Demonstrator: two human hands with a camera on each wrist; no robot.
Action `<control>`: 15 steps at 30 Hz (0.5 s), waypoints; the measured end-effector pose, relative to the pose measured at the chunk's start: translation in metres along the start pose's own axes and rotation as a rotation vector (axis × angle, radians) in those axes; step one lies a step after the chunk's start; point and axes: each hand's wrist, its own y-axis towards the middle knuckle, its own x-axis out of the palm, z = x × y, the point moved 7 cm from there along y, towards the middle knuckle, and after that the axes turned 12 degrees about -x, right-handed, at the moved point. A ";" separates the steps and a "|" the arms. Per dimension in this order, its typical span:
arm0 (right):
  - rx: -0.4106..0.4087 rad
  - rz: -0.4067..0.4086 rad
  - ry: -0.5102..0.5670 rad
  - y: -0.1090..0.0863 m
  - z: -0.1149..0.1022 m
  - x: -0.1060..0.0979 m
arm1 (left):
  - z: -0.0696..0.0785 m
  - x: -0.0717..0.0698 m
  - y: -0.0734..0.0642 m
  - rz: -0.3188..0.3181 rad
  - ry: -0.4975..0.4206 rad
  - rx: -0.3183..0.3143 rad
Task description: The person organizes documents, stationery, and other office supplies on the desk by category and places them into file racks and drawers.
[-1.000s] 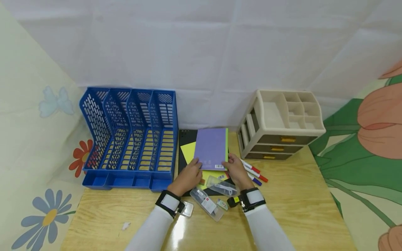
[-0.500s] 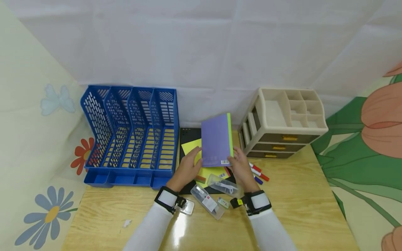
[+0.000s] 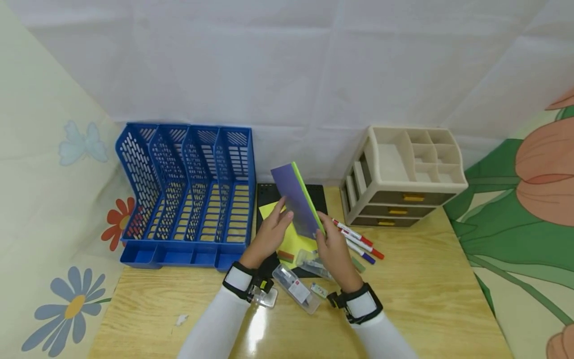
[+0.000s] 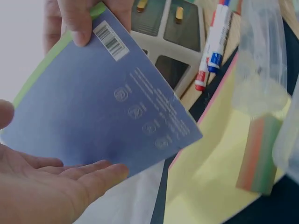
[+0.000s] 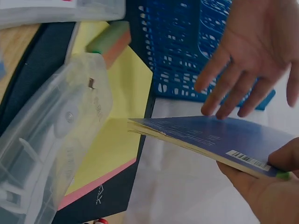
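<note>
- Book [image 3: 291,200]: violet cover, lime-green spine, black-and-white barcode
- Rack [image 3: 181,243], bench's far left corner: solid blue, slotted lattice
- Drawer unit [image 3: 405,187], far right corner: cream, smoky brown fronts, gold handles
- Notebook [image 3: 296,241], towards the far edge: yellow (pink along one border)
- Markers [image 3: 362,243]: white barrels, two red caps, one blue
- Bench [image 3: 417,299]: honey wood grain
</note>
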 end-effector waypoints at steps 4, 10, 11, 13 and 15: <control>-0.145 -0.027 -0.104 -0.002 -0.016 0.008 | -0.011 0.001 0.007 -0.034 -0.172 -0.002; -0.305 -0.140 -0.213 -0.008 -0.029 0.022 | -0.023 0.000 0.009 -0.071 -0.524 0.044; -0.333 -0.149 -0.224 -0.009 -0.031 0.023 | -0.024 0.000 0.009 -0.072 -0.572 0.039; -0.386 -0.156 -0.232 -0.011 -0.034 0.025 | -0.026 -0.001 0.008 -0.068 -0.644 0.029; -0.431 -0.163 -0.253 -0.013 -0.036 0.027 | -0.027 -0.003 0.007 -0.061 -0.700 0.015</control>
